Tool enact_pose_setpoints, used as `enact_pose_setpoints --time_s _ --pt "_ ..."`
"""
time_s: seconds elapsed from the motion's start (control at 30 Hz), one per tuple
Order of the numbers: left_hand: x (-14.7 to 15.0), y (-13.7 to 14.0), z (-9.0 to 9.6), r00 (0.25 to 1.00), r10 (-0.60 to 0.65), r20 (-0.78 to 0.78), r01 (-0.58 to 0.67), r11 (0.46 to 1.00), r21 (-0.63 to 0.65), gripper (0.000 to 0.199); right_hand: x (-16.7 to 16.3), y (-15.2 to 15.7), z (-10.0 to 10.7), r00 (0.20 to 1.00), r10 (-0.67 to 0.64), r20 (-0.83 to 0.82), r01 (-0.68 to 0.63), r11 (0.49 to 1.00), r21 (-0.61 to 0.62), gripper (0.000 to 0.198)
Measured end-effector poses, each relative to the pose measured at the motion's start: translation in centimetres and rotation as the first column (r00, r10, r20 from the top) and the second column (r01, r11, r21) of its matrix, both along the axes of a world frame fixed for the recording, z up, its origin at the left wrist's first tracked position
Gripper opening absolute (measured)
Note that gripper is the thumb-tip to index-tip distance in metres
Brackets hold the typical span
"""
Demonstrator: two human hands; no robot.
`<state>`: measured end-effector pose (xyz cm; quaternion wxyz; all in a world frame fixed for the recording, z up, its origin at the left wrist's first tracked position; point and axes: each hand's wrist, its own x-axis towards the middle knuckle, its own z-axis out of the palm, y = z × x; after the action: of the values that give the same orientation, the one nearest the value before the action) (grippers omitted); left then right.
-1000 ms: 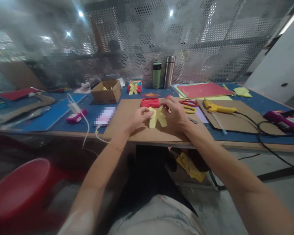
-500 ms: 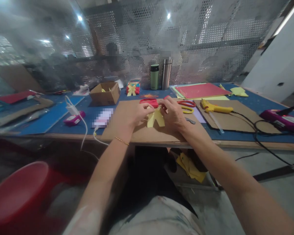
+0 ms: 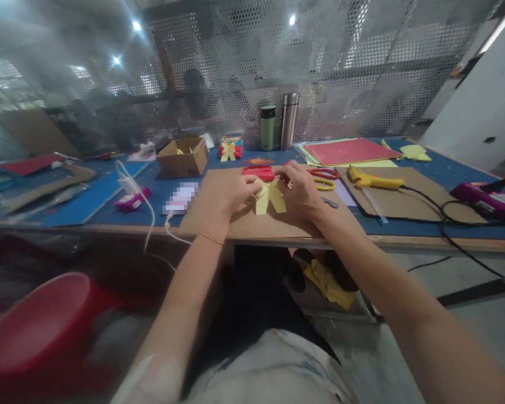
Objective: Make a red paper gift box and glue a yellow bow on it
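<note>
A yellow paper bow (image 3: pixel 270 199) with two tails lies over a brown cardboard sheet (image 3: pixel 223 216), against a red folded piece (image 3: pixel 258 171). My left hand (image 3: pixel 239 193) pinches the bow's left loop between thumb and fingers. On the other side, my right hand (image 3: pixel 299 188) has its fingers closed at the bow's right loop; part of that loop is hidden behind them. Just right of my right hand are scissors with red and yellow handles (image 3: pixel 326 184). A small grey metal piece (image 3: pixel 330 203) lies below them.
A yellow glue gun (image 3: pixel 374 179) rests on cardboard at the right, its black cable trailing to a purple device (image 3: pixel 486 199). Behind stand a green tumbler (image 3: pixel 267 129), a steel flask (image 3: pixel 289 123), an open cardboard box (image 3: pixel 183 163) and a red box with a yellow bow (image 3: pixel 230 148).
The view has shifted slightly. My hands stay at the bow, whose loops show a little more spread now.
</note>
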<state>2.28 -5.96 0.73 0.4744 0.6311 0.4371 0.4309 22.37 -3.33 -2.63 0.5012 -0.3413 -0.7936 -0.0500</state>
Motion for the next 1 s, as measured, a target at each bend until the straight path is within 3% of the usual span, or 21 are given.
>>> enact_pose_setpoints --time_s 0.47,0.67,1.0 --pt "-0.81 0.16 -0.41 0.993 -0.104 0.054 0.106 0.993 -0.043 0.005 0.13 0.12 0.02 0.996 0.049 -0.079 -0.055 0.996 -0.070 0.019" --pt "-0.80 0.21 -0.43 0.992 -0.083 0.100 0.086 0.996 -0.031 0.008 0.10 0.38 0.03 0.990 0.065 -0.127 -0.071 0.996 -0.045 0.018" --pt "-0.78 -0.02 -0.83 0.992 -0.078 0.096 0.088 0.990 -0.109 0.005 -0.02 -0.56 0.53 0.984 0.079 -0.161 -0.100 0.986 -0.131 0.016"
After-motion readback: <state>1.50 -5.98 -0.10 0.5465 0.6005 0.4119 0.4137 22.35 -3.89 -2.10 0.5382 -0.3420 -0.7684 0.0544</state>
